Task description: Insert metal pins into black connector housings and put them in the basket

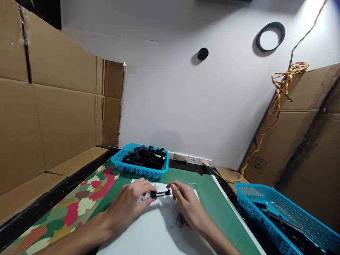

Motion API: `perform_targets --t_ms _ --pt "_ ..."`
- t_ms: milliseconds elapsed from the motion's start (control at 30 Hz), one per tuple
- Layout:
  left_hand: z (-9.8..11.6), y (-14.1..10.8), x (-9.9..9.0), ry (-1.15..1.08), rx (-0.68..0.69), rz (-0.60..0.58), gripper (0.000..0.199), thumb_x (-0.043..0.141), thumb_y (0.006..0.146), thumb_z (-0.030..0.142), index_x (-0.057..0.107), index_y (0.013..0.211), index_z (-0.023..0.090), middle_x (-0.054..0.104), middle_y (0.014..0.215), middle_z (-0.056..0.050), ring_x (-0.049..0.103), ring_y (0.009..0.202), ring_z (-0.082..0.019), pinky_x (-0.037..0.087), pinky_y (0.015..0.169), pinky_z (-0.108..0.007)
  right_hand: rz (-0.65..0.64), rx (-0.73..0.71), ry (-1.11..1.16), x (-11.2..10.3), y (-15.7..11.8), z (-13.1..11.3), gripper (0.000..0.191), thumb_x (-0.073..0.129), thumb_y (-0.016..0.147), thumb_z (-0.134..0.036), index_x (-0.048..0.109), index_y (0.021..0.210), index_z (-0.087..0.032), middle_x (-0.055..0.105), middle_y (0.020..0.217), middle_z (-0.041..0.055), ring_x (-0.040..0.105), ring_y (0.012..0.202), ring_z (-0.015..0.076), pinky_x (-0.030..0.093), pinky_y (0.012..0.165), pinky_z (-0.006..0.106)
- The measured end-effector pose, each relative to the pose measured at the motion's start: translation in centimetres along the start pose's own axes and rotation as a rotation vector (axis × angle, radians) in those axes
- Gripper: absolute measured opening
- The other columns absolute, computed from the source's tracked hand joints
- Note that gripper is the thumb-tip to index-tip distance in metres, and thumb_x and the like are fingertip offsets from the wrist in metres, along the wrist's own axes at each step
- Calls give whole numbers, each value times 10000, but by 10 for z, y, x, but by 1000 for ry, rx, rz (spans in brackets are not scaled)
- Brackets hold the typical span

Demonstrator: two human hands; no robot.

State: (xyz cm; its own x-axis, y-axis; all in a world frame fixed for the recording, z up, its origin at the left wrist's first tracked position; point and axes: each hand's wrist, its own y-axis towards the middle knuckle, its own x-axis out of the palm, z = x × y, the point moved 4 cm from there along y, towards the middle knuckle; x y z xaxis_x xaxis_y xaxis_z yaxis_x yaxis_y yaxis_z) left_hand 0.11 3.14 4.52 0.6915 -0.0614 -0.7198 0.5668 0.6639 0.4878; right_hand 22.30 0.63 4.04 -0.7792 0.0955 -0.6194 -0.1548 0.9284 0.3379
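Part, slim and black, is over the white sheet, 1 end pinched in the left hand. The right hand curls beside the other end; whether it grips anything, I cannot tell. Probably light, stiff, fragile mid-length; best held by its ends.

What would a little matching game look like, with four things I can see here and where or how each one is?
Things:
1. Slim black part
2. Heap of black pieces
3. Twisted wire
4. Black ring

Places and states:
A. Gathered in a loose bundle at the right
B. High on the white wall
C. Held in the left hand
D. Inside the far blue basket

Pairs: 1-C, 2-D, 3-A, 4-B
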Motion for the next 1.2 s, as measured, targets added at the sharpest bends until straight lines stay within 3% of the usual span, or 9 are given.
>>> perform_targets --t_ms 133,233,300,500,767,933,1067,1200 --pt "-12 4 -17 37 32 118 179 652 1037 312 776 1158 269 778 1082 -33 694 1026 -233 533 860 -345 8 33 -142 -5 3 9 285 475 1073 -329 733 1076 -209 742 924 56 630 747 206 408 685 289" --pt "-21 7 -28 63 19 261 190 698 1013 389 786 1119 258 792 1055 -36 704 921 -226 531 773 -333 -35 24 -189 9 5 6 203 564 993 -233 766 981 -207 751 896 60 648 747 209 409 673 284" --pt "-26 9 -30 64 -9 284 222 701 1009 422 782 1127 251 797 1077 -40 692 808 -204 525 728 -333 -63 0 -179 24 7 -2 155 626 950 -216 777 915 -211 748 863 53 659 776 215 415 696 284" --pt "-24 9 -27 30 -35 264 223 703 1005 405 780 1151 256 813 1074 -28 680 772 -186 516 726 -326 -99 -14 -152 54 11 -15 122 656 885 -151 769 885 -198 742 822 47 638 754 206 407 701 289" --pt "-17 10 -21 -106 -51 222 216 726 967 316 789 1163 252 810 1140 -33 679 786 -167 520 699 -302 -181 6 -130 39 11 -12 186 629 874 -132 797 852 -208 776 842 36 644 726 193 422 689 284" --pt "-17 13 -18 -196 -85 222 203 701 968 301 789 1131 216 812 1110 -46 695 824 -169 545 719 -300 -102 20 -159 41 13 -10 156 667 925 -272 804 921 -197 739 796 40 613 706 197 398 662 293" --pt "-18 14 -17 -229 -113 227 196 680 972 302 781 1109 206 808 1062 -46 690 835 -176 532 715 -306 -113 -2 -165 50 14 -10 111 685 882 -196 796 874 -196 756 845 45 631 759 197 422 710 293" --pt "-18 14 -15 -244 -130 207 208 669 969 310 773 1109 198 798 1066 -57 690 862 -191 532 721 -319 -172 -7 -175 45 13 -7 140 645 863 -131 773 829 -177 767 843 58 643 749 198 432 706 291"
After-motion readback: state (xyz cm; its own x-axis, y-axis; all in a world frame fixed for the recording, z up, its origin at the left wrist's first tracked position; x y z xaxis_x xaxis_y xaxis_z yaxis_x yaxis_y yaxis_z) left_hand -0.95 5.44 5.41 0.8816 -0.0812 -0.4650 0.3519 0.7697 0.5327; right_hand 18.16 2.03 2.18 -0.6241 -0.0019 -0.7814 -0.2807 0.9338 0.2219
